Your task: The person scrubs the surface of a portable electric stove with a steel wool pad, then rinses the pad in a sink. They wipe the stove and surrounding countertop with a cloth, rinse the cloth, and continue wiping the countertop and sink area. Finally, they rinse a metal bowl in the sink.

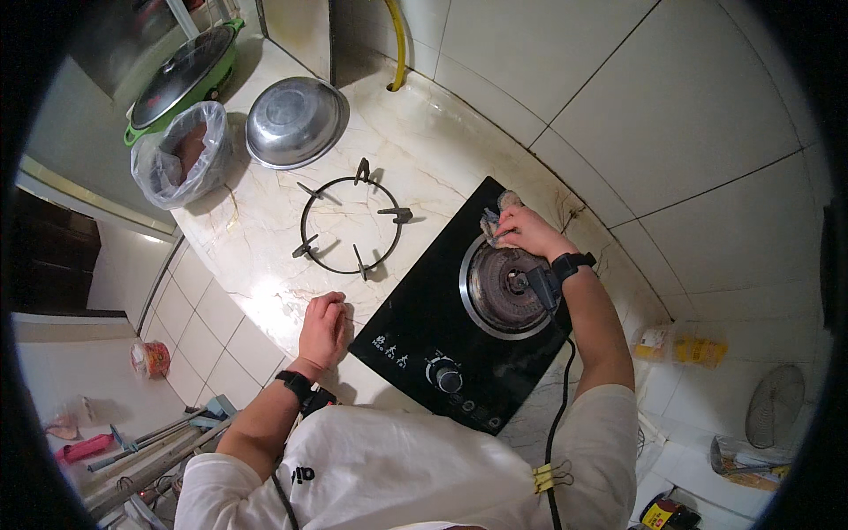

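My right hand (530, 232) presses a crumpled, greyish cloth (491, 225) onto the back part of a black glass-topped gas stove (411, 311), just beyond its round burner (507, 291). A dark device on a cable, near my right wrist, hides part of the burner. The stove's control knob (448, 379) is at the front. My left hand (323, 330) rests on the marbled countertop (265, 218) beside the stove's left corner, fingers curled, with nothing seen in it. A round metal pan support (303, 218) with several prongs lies on the counter left of the stove.
An upturned steel bowl (291, 119), a container lined with a clear plastic bag (215, 149) and a green lidded electric pan (192, 79) stand at the counter's far left. A yellow hose (399, 40) comes down near the tiled wall (517, 66). Bottles and a strainer are at the right.
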Motion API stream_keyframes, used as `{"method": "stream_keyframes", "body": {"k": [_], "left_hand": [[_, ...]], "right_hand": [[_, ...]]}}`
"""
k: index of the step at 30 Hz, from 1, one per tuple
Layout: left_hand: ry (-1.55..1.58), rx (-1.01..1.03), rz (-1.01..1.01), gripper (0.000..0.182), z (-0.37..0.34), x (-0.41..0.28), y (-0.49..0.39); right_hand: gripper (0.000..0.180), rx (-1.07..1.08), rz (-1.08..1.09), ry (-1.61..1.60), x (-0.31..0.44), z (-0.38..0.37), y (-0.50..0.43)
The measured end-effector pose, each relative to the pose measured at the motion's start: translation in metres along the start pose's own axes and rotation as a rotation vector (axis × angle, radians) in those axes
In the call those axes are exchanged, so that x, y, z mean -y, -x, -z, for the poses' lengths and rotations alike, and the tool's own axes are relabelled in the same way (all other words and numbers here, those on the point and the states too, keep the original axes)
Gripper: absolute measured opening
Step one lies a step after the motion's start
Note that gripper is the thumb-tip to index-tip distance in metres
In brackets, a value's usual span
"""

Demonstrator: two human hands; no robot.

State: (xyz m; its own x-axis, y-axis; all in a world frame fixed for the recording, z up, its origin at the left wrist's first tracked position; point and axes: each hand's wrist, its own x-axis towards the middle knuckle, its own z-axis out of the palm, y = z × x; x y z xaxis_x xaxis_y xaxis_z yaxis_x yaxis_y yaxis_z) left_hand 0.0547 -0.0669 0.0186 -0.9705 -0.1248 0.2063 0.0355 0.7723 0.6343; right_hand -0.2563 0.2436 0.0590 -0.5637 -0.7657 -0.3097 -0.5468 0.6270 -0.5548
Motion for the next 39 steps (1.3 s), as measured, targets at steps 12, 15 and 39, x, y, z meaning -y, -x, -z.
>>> {"method": "stream_keyframes", "body": {"k": [12,15,39], "left_hand": [[0.002,0.012,-0.013,0.018,0.001,0.002,0.000],[0.010,0.003,-0.016,0.018,0.001,0.000,-0.001],[-0.011,0.023,0.003,0.021,0.002,0.000,-0.002]], "right_hand": [[0.035,-0.099,-0.332,-0.180,-0.078,-0.001,0.057],[0.029,-0.249,-0.192,-0.086,-0.085,-0.020,0.100],[0.030,-0.415,-0.044,0.056,-0.028,0.033,-0.035]]}}
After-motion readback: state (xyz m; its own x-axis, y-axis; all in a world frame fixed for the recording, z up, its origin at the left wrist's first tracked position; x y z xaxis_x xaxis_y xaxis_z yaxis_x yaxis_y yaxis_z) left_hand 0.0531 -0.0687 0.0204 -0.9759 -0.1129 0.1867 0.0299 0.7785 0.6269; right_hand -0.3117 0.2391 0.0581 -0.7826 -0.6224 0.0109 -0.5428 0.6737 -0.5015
